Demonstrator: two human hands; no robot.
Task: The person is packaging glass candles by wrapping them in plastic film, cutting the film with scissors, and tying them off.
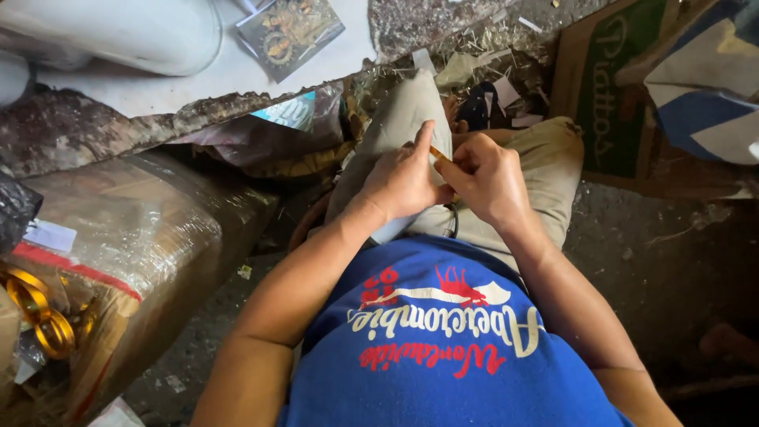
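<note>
Orange-brown stick-like piece (437, 153), thin and short, sits between your two hands above your lap; only a small stretch of it shows, so its exact kind cannot be told. Your left hand (405, 180) is curled over your left thigh with the forefinger raised straight up along the piece and the thumb lying toward your other hand, so that the fingers pinch the piece from the left. Your right hand (486, 178) is bent inward with its fingertips closed on the same piece from the right, the knuckles of both hands almost touching. Both hands hover just over your khaki trousers (545, 166), with your knees drawn up and a dark sandal (477, 107) visible beyond them. Your blue T-shirt with red and white print (443, 340) fills the lower middle of the view. To your left stands a cardboard box wrapped in clear film (150, 237), and at its near corner lie rolls of shiny gold ribbon (39, 312). Above the box runs a rough, chipped ledge (118, 119) carrying a white sheet, a white rounded container (118, 32) and a small printed picture card (288, 32). To your right a green and brown carton (609, 95) leans near a blue and white woven sack (704, 87). Scraps of paper and straw-like litter (482, 59) lie on the grey concrete floor (656, 261) ahead of your knees.
</note>
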